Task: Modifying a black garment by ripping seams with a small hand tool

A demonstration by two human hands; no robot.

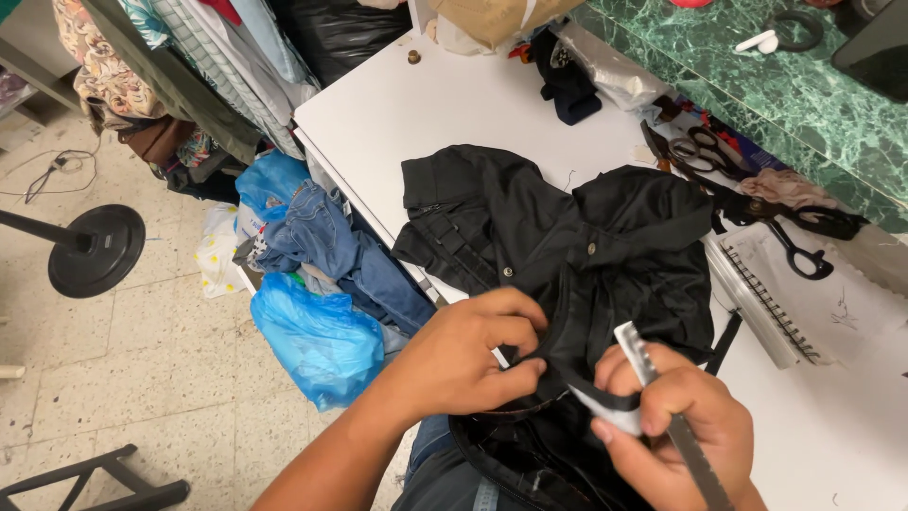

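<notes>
We pinch black garment [558, 255] seam, lower centre of frame, on white surface [426, 104]: left hand [468, 355] grip closed on fabric, right hand [676, 431] clasping blade [653, 378]. Step: unpicking stitches. Next: steady, shallow cut.

white table [407, 104], black jacket [567, 246], scissors [705, 151], notebook [804, 284]

two crumpled blue plastic bags [317, 345] sit on the floor left of the white table [454, 104]; a black bag [345, 33] bulges behind; a dark screen [875, 47] upper right.
</notes>
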